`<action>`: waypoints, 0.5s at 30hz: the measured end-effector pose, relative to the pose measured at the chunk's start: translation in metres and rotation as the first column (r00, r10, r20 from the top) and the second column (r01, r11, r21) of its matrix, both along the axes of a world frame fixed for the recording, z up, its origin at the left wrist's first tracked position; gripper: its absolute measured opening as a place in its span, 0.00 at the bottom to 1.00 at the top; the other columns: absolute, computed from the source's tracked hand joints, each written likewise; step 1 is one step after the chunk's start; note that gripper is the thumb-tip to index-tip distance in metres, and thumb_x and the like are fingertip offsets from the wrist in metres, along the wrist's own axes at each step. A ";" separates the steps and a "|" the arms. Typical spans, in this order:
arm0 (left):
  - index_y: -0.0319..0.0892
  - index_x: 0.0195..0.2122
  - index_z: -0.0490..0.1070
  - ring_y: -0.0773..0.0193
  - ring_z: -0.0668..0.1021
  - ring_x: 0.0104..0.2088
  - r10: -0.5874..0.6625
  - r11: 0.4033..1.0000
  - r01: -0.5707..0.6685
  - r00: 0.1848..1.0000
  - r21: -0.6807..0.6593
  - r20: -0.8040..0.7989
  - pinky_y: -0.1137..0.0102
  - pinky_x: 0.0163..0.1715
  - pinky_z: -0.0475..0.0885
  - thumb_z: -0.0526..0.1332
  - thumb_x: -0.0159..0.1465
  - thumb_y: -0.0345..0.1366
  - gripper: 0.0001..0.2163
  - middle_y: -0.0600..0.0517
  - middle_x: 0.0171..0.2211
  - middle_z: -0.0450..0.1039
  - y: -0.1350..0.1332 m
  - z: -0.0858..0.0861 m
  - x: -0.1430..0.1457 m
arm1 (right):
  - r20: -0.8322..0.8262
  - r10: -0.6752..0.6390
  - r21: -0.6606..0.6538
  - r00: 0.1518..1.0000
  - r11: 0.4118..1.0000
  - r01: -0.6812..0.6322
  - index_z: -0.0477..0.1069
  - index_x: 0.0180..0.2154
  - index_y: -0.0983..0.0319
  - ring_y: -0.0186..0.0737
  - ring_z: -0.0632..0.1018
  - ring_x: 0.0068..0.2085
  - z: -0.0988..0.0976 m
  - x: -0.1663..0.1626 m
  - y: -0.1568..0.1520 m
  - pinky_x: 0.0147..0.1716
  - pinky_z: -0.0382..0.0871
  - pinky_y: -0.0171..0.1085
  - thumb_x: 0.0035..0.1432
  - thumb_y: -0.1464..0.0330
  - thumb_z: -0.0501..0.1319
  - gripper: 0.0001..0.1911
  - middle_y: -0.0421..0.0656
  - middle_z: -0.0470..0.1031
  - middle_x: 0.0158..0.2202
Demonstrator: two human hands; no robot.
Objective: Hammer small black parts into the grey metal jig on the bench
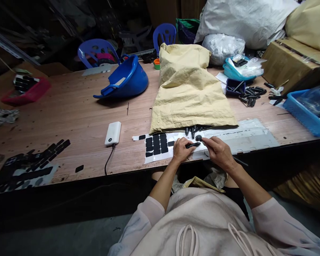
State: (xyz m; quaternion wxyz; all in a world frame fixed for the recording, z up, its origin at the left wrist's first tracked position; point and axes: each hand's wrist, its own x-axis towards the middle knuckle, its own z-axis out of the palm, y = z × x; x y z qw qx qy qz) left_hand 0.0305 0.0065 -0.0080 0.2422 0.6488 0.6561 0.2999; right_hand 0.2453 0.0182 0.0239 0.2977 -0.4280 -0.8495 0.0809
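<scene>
My left hand [181, 150] is closed around a slim black pen-like piece [193, 145] whose tip points right, over the table's front edge. Close by on the right, my right hand [218, 152] pinches a small round dark piece [198, 137] between thumb and finger. Left of my hands lies a white sheet [149, 159] with rows of black rounded stickers [156, 144]. Several black cylindrical parts [193, 131] poke out from under the mouth of a tan woven sack [193, 103]. Under my hands, clear-taped grey sheeting [245, 137] covers the table edge.
A white power bank [113, 133] with a black cable stands left of the sheet. More black sticker strips [46, 156] lie far left. Behind are a tipped blue basin [129, 80] and a red tray [26, 93]. At right are loose black parts [252, 93] and a blue basket [304, 113].
</scene>
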 end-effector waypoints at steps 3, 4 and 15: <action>0.49 0.36 0.84 0.57 0.77 0.44 0.011 1.000 -0.011 1.000 -0.007 0.008 0.61 0.49 0.69 0.75 0.60 0.36 0.04 0.52 0.37 0.79 0.000 0.000 0.001 | 0.041 0.008 -0.017 0.999 1.000 -0.008 0.79 0.55 0.54 0.40 0.77 0.39 -0.004 0.003 0.000 0.37 0.69 0.35 0.72 0.69 0.56 0.17 0.43 0.76 0.36; 0.49 0.36 0.84 0.56 0.77 0.44 0.010 1.000 -0.010 1.000 -0.007 0.009 0.61 0.49 0.69 0.75 0.60 0.36 0.04 0.52 0.37 0.79 0.000 0.000 0.001 | 0.036 -0.003 -0.020 0.999 1.000 0.004 0.79 0.55 0.54 0.40 0.77 0.40 -0.005 0.005 0.001 0.37 0.69 0.35 0.72 0.69 0.56 0.17 0.43 0.77 0.36; 0.48 0.36 0.83 0.55 0.77 0.45 0.024 1.000 -0.024 1.000 -0.001 -0.011 0.60 0.52 0.70 0.74 0.56 0.32 0.07 0.52 0.38 0.79 0.001 -0.003 0.003 | 0.116 -0.071 0.065 0.991 0.996 0.063 0.81 0.51 0.54 0.43 0.75 0.41 -0.027 0.043 0.036 0.39 0.67 0.38 0.70 0.67 0.58 0.15 0.45 0.77 0.38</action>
